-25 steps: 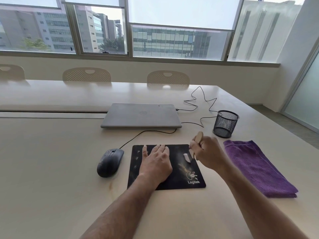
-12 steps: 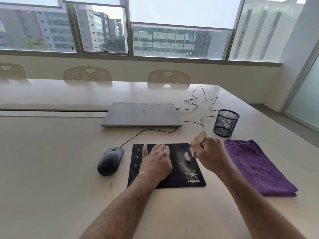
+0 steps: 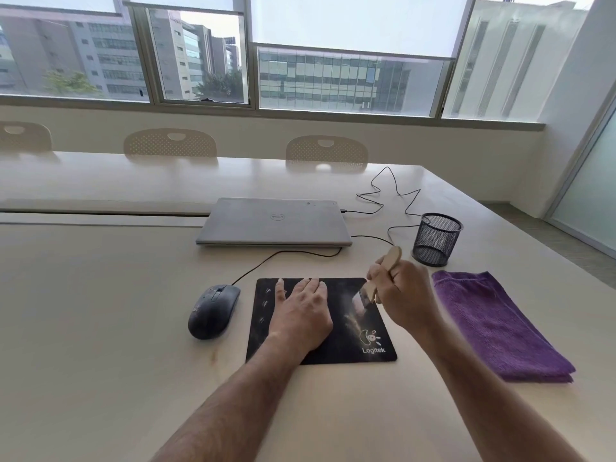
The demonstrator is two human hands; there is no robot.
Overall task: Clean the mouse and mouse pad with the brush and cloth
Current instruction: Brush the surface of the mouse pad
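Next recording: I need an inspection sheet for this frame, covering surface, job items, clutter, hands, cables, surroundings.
Surface: pale table; no spill visible.
Job's things: black mouse pad with dusty smears near its right side; dark mouse on the table left of the pad, marks on its shell; wooden-handled brush, bristle end at the pad's far right corner; folded purple cloth right of the pad, untouched.
Clutter: closed laptop; black mesh cup.
Hands: left hand flat on the pad; right hand grips the brush.
Cables: mouse cable runs toward the laptop; a second cable loops behind the cup.
Surroundings: chairs, windows, buildings outside.
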